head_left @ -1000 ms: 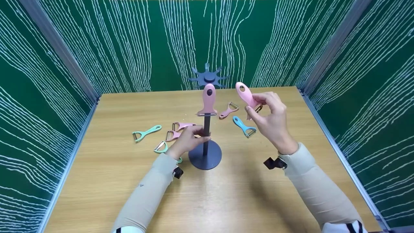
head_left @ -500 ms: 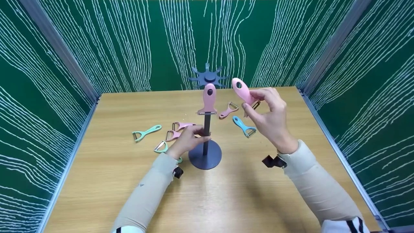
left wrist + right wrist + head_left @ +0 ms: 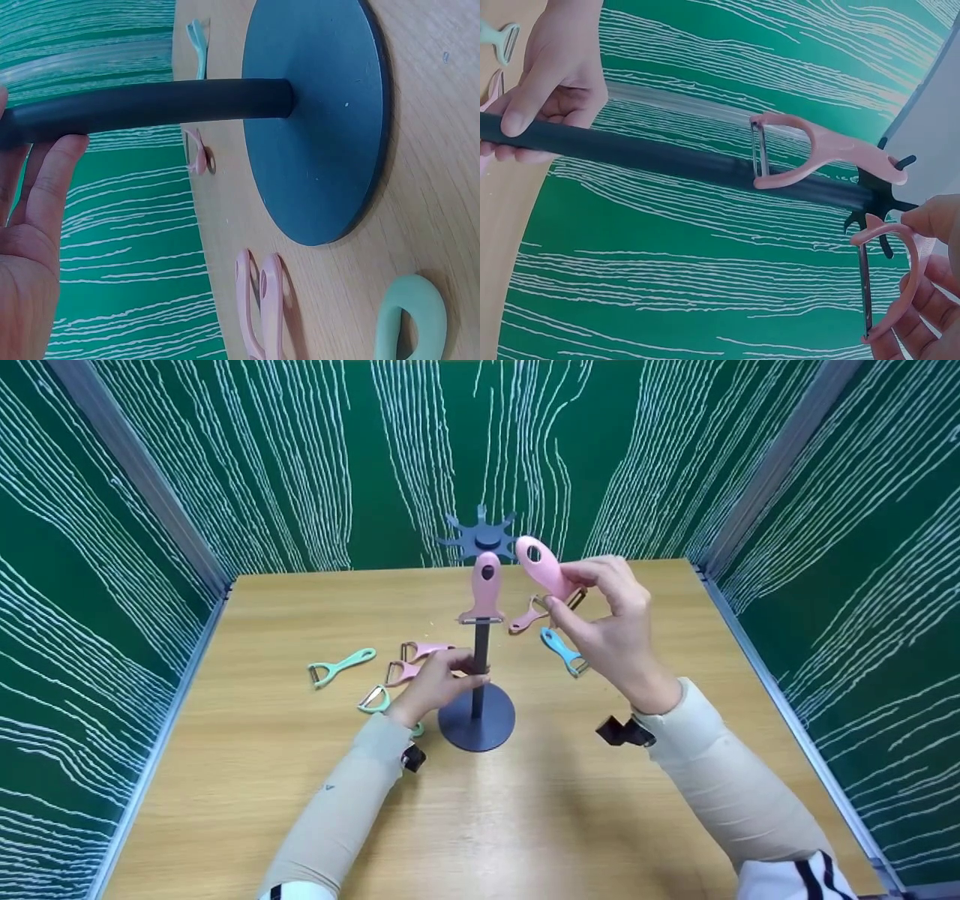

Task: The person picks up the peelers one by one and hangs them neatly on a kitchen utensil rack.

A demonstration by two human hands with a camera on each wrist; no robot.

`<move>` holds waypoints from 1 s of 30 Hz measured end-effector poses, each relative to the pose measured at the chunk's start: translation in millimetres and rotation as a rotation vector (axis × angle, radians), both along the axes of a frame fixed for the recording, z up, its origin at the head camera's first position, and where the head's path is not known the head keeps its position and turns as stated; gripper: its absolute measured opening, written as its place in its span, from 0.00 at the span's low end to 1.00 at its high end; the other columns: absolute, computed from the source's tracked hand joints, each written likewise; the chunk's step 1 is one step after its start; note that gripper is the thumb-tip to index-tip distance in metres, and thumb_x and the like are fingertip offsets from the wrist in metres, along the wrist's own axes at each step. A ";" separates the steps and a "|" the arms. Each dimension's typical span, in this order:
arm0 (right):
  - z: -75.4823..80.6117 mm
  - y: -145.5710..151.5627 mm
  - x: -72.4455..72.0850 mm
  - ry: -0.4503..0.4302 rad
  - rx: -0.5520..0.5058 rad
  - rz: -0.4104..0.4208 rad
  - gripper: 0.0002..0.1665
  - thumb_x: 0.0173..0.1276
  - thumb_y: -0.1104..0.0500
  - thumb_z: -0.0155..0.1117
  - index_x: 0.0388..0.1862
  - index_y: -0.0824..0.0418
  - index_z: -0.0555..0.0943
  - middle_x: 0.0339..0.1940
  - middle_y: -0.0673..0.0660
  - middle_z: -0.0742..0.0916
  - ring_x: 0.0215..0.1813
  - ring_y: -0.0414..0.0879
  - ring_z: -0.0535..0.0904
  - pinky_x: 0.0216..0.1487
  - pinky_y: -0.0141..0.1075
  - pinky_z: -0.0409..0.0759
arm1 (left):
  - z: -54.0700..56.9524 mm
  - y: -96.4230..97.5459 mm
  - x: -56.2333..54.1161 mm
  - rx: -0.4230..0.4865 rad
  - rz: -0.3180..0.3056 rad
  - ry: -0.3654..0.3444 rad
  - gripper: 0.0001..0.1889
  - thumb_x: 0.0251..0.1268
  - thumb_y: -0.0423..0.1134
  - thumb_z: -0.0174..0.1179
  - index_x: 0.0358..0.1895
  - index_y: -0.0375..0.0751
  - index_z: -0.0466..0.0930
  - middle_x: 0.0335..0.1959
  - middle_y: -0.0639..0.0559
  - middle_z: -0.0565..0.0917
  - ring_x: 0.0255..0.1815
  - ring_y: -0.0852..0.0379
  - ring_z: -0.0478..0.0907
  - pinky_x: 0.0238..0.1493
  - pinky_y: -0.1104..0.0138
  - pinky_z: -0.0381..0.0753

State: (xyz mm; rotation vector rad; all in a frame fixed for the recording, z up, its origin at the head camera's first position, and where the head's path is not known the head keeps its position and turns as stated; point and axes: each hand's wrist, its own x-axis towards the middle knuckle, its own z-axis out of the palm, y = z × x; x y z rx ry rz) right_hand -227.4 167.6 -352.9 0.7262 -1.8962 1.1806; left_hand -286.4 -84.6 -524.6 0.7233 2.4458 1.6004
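My left hand [image 3: 444, 684] grips the dark post [image 3: 165, 105] of a rack stand with a round base [image 3: 480, 733] and a star-shaped ring of hooks [image 3: 471, 540] on top. From a front hook hangs a pink peeler [image 3: 484, 589], handle up and blade down. My right hand [image 3: 611, 615] pinches another pink peeler [image 3: 541, 566] near its head, its holed handle tilted up and left, close to the right-hand hooks. In the right wrist view this held peeler's blade [image 3: 865, 292] shows just below the hook ring; whether it touches a hook I cannot tell.
On the table right of the stand lie a pink peeler [image 3: 523, 622] and a blue peeler [image 3: 559, 645], partly hidden by my right hand. Left of it lie two pink peelers [image 3: 401, 673] and mint-green peelers [image 3: 341, 666], one partly under my left wrist. Green patterned panels [image 3: 420, 457] enclose the table.
My right hand has moved left with the pink peeler, bringing its handle from beside the stand up to the hooks. The left hand and the stand stay in place.
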 end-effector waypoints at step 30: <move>-19.1 -8.4 -11.9 -0.029 0.040 0.041 0.18 0.61 0.72 0.82 0.50 0.70 0.87 0.42 0.64 0.90 0.48 0.44 0.80 0.52 0.28 0.81 | 0.4 0.3 -1.3 0.022 -0.024 0.013 0.07 0.75 0.34 0.69 0.51 0.41 0.90 0.49 0.45 0.91 0.54 0.50 0.87 0.65 0.47 0.85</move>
